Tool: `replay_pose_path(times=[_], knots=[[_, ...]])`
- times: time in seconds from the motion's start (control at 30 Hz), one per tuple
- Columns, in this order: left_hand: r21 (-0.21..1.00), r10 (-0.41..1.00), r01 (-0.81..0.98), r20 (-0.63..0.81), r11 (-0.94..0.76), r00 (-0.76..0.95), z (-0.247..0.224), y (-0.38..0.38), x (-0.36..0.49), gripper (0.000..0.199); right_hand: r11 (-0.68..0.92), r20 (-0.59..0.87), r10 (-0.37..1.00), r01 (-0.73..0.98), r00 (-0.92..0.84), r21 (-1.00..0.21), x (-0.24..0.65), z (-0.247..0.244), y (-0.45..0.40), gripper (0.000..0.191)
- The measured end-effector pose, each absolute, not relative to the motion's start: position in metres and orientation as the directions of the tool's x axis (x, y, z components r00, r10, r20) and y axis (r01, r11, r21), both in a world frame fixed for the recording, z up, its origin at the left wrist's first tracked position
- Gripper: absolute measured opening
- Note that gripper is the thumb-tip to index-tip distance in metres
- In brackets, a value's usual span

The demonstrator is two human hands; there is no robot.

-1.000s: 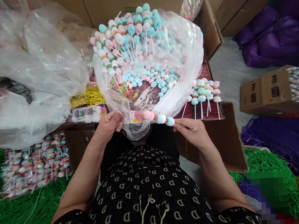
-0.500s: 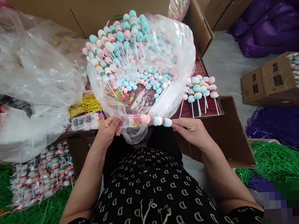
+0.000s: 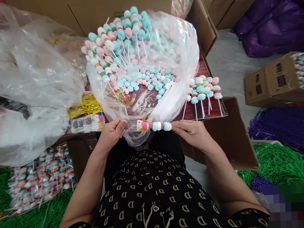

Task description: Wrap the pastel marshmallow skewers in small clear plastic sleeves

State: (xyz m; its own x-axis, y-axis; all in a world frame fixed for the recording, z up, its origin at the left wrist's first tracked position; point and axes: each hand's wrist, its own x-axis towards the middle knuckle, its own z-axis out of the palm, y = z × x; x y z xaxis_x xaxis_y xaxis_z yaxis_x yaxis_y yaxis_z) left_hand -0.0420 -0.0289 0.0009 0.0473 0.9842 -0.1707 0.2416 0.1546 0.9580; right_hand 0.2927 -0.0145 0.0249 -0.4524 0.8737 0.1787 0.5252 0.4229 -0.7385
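Observation:
My right hand pinches the end of a marshmallow candy skewer, which lies level, with blue and white pieces showing. My left hand holds a small clear plastic wrapper with a pink printed label, drawn over the skewer's pink end, so those pieces are mostly hidden. Just beyond my hands, a large clear plastic bag holds many finished candy skewers and a bundle of white sticks. Several loose skewers lie on a dark red board to the right.
A crumpled plastic sheet lies at left, near gold twist ties. A packed candy bag sits low on the left on green bead strands. Cardboard boxes and purple bags stand to the right.
The wrapper has moved right along the skewer and now covers the pink pieces. My hands have come slightly closer together, and the view has shifted a little.

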Motion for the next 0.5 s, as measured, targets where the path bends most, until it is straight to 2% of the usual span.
replay_pose_path(times=[0.1,0.2,0.27,0.33,0.4,0.5], knots=[[0.936,0.987,0.335,-0.142,0.107,0.08,0.01,-0.029,-0.04,0.042,0.428,0.161,0.862,0.518,-0.481,-0.741,0.285,0.023,-0.015,0.027],[0.938,0.988,0.331,-0.132,0.1,0.077,0.019,-0.027,-0.037,0.043,0.436,0.132,0.832,0.487,-0.539,-0.756,0.277,0.019,-0.015,0.028],[0.974,0.99,0.194,-0.128,0.115,0.056,0.024,-0.026,-0.034,0.042,0.386,0.114,0.85,0.461,-0.514,-0.799,0.272,0.015,-0.016,0.03],[0.991,0.991,-0.045,-0.124,0.126,0.045,0.031,-0.025,-0.03,0.052,0.305,0.091,0.885,0.422,-0.456,-0.853,0.266,0.01,-0.018,0.031],[0.951,0.99,-0.274,-0.135,0.142,0.043,0.04,-0.023,-0.023,0.068,0.217,0.053,0.915,0.377,-0.401,-0.901,0.259,0.005,-0.02,0.034],[0.891,0.99,-0.434,-0.142,0.132,0.009,0.053,-0.02,-0.013,0.081,0.103,-0.009,0.934,0.295,-0.356,-0.95,0.244,0.001,-0.023,0.037]])
